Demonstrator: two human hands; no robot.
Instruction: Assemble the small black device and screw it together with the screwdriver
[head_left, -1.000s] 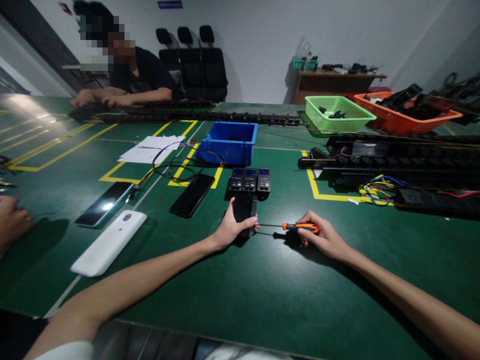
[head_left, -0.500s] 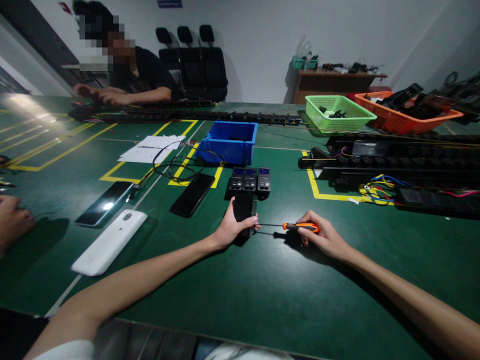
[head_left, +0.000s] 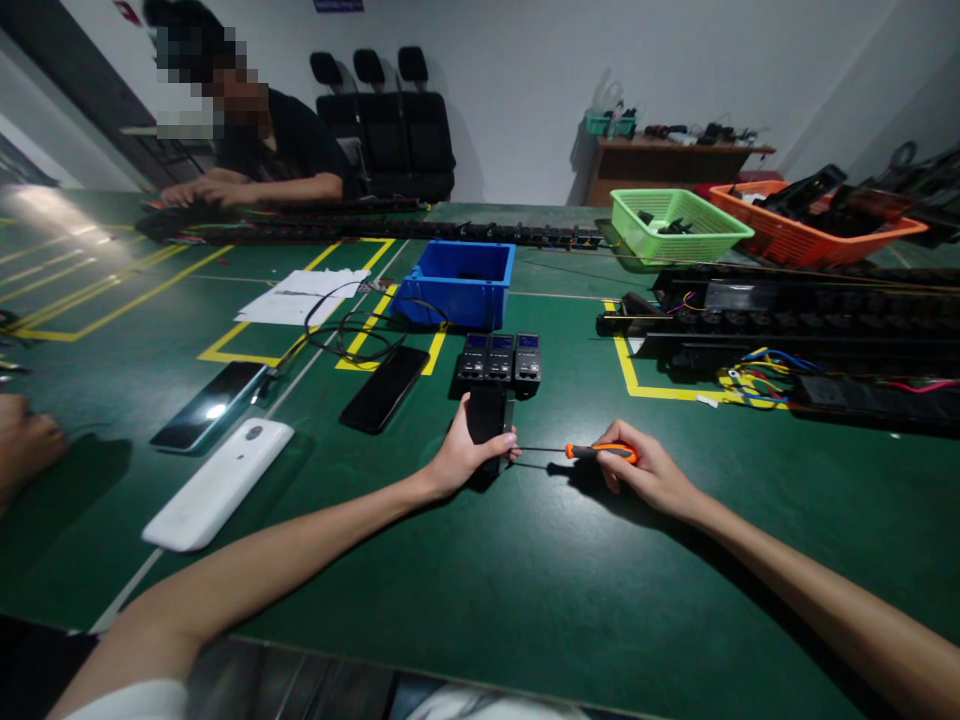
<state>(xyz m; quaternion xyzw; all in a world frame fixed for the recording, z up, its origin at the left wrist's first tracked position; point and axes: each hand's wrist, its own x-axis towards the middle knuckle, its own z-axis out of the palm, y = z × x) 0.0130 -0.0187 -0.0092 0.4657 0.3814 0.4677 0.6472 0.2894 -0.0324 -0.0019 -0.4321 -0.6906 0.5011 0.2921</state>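
My left hand (head_left: 461,455) is closed around a small black module (head_left: 486,418) standing on the green table (head_left: 525,590). My right hand (head_left: 649,470) grips the orange handle of a screwdriver (head_left: 592,452). The thin shaft lies level and its tip meets the right side of the module. Just behind the held piece stands a row of three black modules with blue displays (head_left: 500,358).
A blue bin (head_left: 461,283) sits behind the modules, with a black phone (head_left: 385,388), another phone (head_left: 210,404), a white device (head_left: 217,484) and a cable to the left. Green (head_left: 675,225) and orange (head_left: 810,235) baskets and wired black strips lie right. A person works far left; another hand (head_left: 22,445) rests at the left edge.
My hands stay in place on the module and screwdriver. The person at the far end has shifted their hands slightly.
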